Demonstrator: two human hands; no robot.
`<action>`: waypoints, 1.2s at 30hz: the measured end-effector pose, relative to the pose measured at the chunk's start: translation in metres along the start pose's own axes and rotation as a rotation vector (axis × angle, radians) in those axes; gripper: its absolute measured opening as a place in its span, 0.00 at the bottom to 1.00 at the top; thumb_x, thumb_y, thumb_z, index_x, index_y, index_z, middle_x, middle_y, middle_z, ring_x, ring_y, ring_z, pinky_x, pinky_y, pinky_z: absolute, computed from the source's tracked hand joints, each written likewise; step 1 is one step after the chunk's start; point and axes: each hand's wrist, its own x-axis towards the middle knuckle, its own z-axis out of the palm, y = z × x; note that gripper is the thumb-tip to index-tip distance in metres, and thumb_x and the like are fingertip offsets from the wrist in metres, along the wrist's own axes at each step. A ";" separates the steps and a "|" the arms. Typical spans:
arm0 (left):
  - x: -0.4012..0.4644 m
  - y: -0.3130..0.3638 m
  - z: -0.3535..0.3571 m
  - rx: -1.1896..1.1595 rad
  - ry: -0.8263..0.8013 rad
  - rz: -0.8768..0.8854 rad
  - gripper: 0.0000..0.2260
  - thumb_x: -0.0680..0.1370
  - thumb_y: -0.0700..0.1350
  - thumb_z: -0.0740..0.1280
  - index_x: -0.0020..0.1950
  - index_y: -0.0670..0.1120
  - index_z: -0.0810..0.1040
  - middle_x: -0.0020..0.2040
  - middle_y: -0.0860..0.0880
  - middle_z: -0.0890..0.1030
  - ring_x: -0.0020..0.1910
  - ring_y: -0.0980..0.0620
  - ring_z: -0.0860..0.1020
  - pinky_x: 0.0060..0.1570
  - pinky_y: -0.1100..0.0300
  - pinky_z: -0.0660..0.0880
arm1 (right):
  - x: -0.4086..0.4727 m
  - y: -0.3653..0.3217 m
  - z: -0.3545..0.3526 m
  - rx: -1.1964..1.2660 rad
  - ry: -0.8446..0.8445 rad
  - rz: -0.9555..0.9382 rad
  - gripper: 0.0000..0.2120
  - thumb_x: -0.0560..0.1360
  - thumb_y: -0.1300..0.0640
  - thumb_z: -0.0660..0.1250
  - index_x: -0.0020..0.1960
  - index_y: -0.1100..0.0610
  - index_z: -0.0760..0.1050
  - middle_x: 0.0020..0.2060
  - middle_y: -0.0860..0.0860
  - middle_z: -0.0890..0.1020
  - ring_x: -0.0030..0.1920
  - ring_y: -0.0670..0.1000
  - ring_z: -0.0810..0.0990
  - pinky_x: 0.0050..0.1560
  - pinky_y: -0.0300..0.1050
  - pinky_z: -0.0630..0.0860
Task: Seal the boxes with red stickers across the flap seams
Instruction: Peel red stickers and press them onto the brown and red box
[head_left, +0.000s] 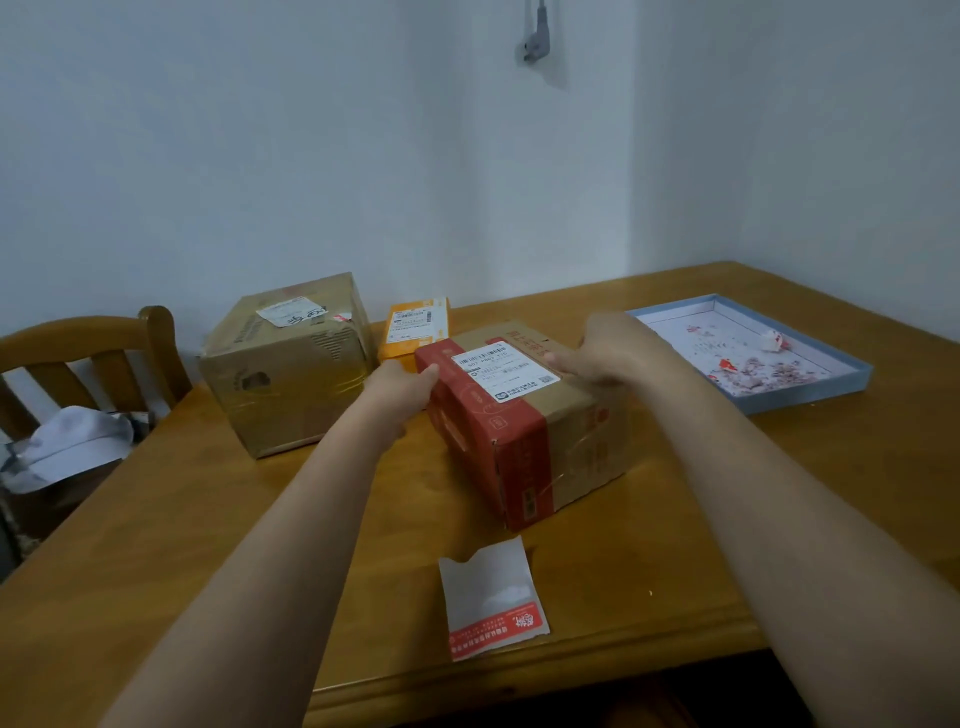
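Both hands on red-banded carton

Gripping: left hand (402, 382) curls its fingers over the far left edge of the brown cardboard carton with red band and white shipping label (524, 415); right hand (613, 353) lies on the carton's top with fingers nearly straight. Carton sits mid wooden table (208, 545). Larger taped brown cardboard box (288, 364) at 10 o'clock; small yellow labelled box (415, 325) at 11 o'clock. Torn grey-and-red sticker backing sheet (491, 597) at 6 o'clock. Shallow blue tray with red scraps (753, 348) at 2 o'clock
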 end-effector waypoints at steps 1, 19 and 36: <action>-0.002 0.000 -0.002 -0.016 -0.053 -0.040 0.29 0.80 0.58 0.61 0.75 0.43 0.60 0.71 0.41 0.69 0.63 0.38 0.74 0.57 0.43 0.76 | 0.001 0.003 0.004 -0.046 -0.024 0.024 0.25 0.77 0.39 0.62 0.60 0.60 0.75 0.53 0.55 0.79 0.48 0.55 0.76 0.46 0.47 0.74; 0.006 0.025 0.018 -0.004 -0.319 0.045 0.24 0.76 0.56 0.69 0.64 0.42 0.72 0.52 0.44 0.83 0.49 0.46 0.82 0.53 0.49 0.79 | 0.026 0.015 0.007 -0.105 0.021 0.110 0.28 0.77 0.35 0.57 0.64 0.57 0.72 0.45 0.53 0.79 0.41 0.54 0.79 0.30 0.42 0.67; 0.032 0.044 0.037 -0.371 -0.252 0.036 0.13 0.79 0.49 0.67 0.55 0.40 0.71 0.43 0.50 0.78 0.44 0.53 0.77 0.50 0.55 0.73 | 0.050 0.012 0.024 0.221 0.282 0.000 0.18 0.78 0.53 0.64 0.63 0.60 0.67 0.60 0.58 0.75 0.53 0.56 0.76 0.30 0.38 0.64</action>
